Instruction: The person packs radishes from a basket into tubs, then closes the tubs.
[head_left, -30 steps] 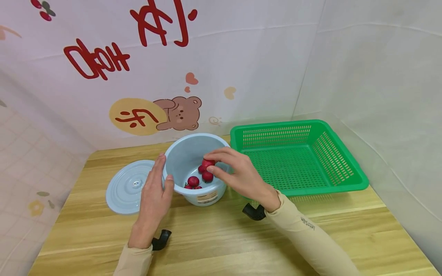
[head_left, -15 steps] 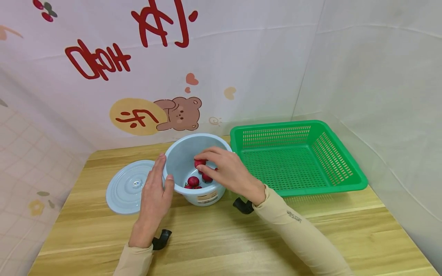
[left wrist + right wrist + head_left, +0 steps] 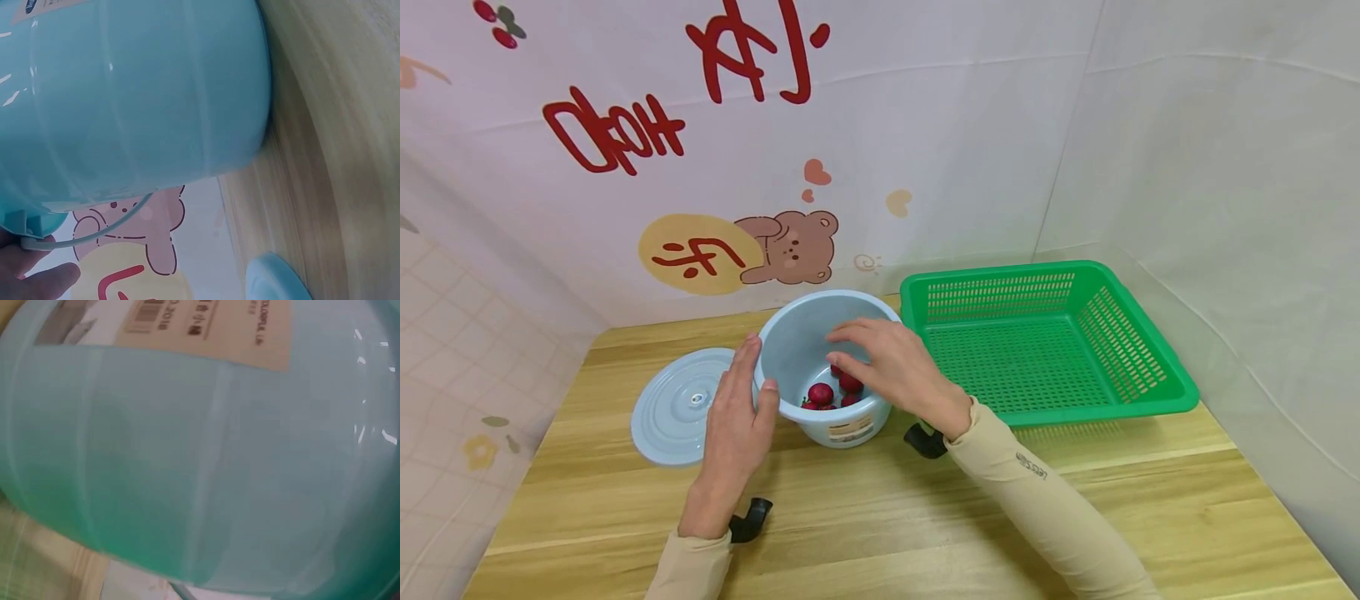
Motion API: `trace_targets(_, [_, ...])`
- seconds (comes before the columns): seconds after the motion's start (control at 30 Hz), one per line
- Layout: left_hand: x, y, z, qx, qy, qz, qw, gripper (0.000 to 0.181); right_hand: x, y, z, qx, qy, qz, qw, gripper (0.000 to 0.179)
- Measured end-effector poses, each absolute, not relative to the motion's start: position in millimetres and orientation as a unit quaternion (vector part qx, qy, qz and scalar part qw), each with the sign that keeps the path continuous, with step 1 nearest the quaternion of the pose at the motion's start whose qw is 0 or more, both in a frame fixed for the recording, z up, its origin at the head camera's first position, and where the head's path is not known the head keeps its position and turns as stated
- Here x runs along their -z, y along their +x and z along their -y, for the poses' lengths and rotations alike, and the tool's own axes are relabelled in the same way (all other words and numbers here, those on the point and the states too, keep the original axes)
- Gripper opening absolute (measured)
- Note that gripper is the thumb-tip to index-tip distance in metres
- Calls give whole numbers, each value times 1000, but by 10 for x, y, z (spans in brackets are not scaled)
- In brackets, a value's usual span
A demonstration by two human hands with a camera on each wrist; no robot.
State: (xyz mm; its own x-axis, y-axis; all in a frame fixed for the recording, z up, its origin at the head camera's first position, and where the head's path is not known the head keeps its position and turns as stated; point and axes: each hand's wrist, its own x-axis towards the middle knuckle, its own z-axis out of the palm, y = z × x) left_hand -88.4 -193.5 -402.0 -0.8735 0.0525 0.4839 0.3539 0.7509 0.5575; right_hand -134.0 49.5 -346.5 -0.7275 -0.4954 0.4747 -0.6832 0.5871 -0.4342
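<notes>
A light-blue plastic bucket point(image 3: 797, 333) stands on the table with several round, dark-red fruits point(image 3: 821, 393) at its bottom. Against the bucket's left side rests my left hand point(image 3: 737, 425), fingers straight and thumb near the rim. In the left wrist view its fingers point(image 3: 50, 281) show beside the handle's end. My right hand point(image 3: 895, 367) reaches over the right rim, fingers and thumb parted, with no fruit seen between them. One fruit lies below the thumb, partly hidden by it. The right wrist view shows only the bucket's labelled wall point(image 3: 156, 456), not the hand.
Left of the bucket a light-blue lid point(image 3: 673, 417) lies flat on the wooden table point(image 3: 850, 525). A green slotted basket point(image 3: 1022, 358) stands close on the right, partly behind my right hand. A printed white curtain point(image 3: 970, 125) hangs behind the table.
My right hand moved left and further over the bucket with a red fruit in its fingers, then let it go inside. The left hand stays at the bucket's side.
</notes>
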Motion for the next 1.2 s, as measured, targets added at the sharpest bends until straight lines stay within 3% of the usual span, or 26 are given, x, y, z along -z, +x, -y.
trace_targets(0.2, [3985, -883, 1944, 343, -102, 912, 201, 59, 3525, -1291, -576, -327, 364, 846, 211, 21])
trace_targets(0.43, [3981, -864, 1969, 368, -102, 904, 191, 61, 3558, -1145, -644, -390, 367, 810, 239, 19])
trace_targets(0.83, [3899, -720, 2156, 389, -101, 887, 227, 56, 3553, -896, -532, -480, 395, 738, 262, 24])
trace_targets(1.2, [3924, -586, 2551, 379, -72, 887, 254, 53, 3592, -703, -267, -468, 443, 715, 270, 29])
